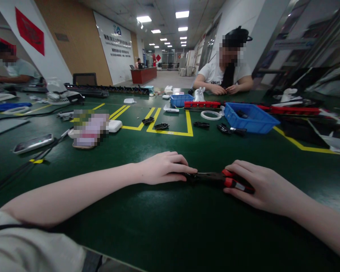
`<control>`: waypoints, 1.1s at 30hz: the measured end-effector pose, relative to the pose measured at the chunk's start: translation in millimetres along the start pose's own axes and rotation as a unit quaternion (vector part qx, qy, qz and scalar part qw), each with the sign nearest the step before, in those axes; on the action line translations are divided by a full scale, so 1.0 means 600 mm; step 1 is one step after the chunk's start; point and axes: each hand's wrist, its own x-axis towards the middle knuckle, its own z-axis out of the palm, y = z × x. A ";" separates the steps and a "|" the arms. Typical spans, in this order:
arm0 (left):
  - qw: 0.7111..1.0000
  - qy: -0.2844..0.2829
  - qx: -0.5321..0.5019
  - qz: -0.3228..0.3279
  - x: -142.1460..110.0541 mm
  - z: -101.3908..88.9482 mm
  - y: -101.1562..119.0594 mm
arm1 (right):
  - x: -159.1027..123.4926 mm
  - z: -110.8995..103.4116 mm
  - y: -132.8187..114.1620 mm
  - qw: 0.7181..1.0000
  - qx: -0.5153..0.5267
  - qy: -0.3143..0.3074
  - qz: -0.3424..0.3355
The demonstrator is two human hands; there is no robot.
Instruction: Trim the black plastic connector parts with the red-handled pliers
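Note:
My right hand (257, 185) is wrapped round the red and black handles of a pair of pliers (229, 183). Their dark jaws point left, low over the green table (170, 223). At the jaws' tip, the thumb and fingers of my left hand (166, 168) pinch a small black part (191, 179). That part looks touched by the jaws, though dark blur hides how it sits between them. Beyond my hands lie several similar black pieces, among them one piece (161, 126) inside a yellow tape outline and another piece (201, 124) to its right.
A blue bin (251, 119) with dark pieces stands ahead right, beside a white ring (211, 115). A smaller blue bin (181, 101) is farther back. Left are a phone (86, 136), a white case (115, 125), a silver device (34, 143) and cables. Across the table sits a person (229, 73).

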 end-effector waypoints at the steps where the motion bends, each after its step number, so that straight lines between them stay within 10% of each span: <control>1: 1.000 0.001 -0.003 -0.004 0.000 0.000 0.000 | 0.000 0.001 0.000 1.000 -0.011 0.006 -0.006; 33: 0.999 0.019 0.006 -0.030 0.002 0.006 0.003 | -0.003 0.009 0.002 0.995 -0.080 0.054 -0.030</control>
